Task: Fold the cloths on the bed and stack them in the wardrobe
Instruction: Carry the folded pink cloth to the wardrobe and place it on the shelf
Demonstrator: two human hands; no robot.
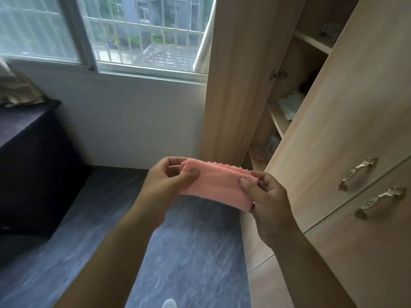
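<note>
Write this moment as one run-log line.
left hand + right hand: pinch pink cloth ends | wardrobe: open, nearby | stacked: no

One pink cloth [218,185], pinched in my two hands: left hand [164,181], right hand [266,203]. One wardrobe [355,107] with two metal handles, upper handle [358,173] and lower handle [378,202], and three shelves [315,43] showing inside it; the bundles on them are too blurred to count.

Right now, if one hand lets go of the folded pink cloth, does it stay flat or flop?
Likely floppy: the folded pink fabric cloth spans flat while the left hand and right hand pinch its ends; released, it would probably droop and unfold. Probably light: thumb-and-finger pinches alone carry it.
</note>
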